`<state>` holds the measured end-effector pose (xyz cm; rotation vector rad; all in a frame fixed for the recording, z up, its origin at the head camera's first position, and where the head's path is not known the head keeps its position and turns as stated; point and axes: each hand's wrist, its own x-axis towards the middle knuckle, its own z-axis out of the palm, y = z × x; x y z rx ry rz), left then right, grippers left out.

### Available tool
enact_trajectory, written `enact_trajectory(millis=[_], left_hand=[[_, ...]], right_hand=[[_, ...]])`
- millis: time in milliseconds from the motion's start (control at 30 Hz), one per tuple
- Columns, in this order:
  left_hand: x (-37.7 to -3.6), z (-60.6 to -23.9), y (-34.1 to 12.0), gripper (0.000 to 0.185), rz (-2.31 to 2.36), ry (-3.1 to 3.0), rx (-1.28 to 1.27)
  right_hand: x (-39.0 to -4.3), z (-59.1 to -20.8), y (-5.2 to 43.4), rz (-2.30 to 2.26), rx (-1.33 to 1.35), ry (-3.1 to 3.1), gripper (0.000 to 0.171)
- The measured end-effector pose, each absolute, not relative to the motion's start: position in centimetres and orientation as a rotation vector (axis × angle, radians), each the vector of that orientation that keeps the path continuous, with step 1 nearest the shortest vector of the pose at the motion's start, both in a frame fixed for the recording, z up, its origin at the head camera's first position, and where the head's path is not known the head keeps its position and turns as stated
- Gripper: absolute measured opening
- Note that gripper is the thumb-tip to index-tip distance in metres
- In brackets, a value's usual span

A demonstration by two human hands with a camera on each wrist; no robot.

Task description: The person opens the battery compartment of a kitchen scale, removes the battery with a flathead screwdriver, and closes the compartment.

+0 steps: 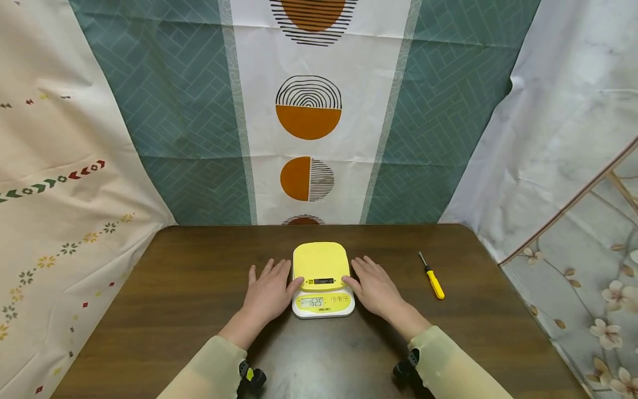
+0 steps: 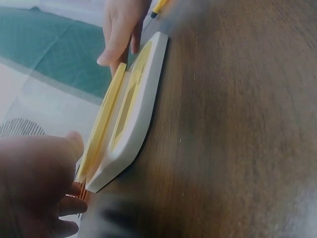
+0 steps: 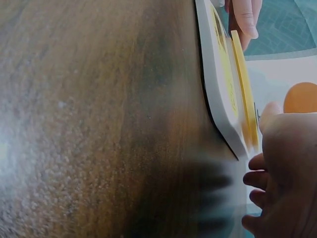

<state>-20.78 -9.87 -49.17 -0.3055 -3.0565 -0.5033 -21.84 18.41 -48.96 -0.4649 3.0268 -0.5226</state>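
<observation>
A small kitchen scale (image 1: 323, 280) with a yellow platform and a white base stands in the middle of the dark wooden table (image 1: 174, 310); its display is lit with digits. My left hand (image 1: 269, 288) lies flat on the table at the scale's left side, thumb touching the platform edge. On the other side my right hand (image 1: 375, 284) lies flat too, its thumb against the platform's right edge. The left wrist view shows the scale (image 2: 130, 109) edge-on between my left hand (image 2: 34, 183) and right hand (image 2: 121, 29). The right wrist view shows the scale (image 3: 225, 84) beside my right hand (image 3: 282, 168).
A yellow-handled screwdriver (image 1: 432, 277) lies on the table to the right of my right hand. Patterned cloths hang behind and at both sides of the table. The table's edges are draped at left and right.
</observation>
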Motion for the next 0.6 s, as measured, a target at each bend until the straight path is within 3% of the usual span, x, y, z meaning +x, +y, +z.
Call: enact_trajectory(millis=[600], left_hand=[[-21.44,-49.24,-9.57,0.073,-0.464,-3.073,-0.299]], right_hand=[[-22.15,-49.17,18.35,-0.528,-0.476,3.032,0.069]])
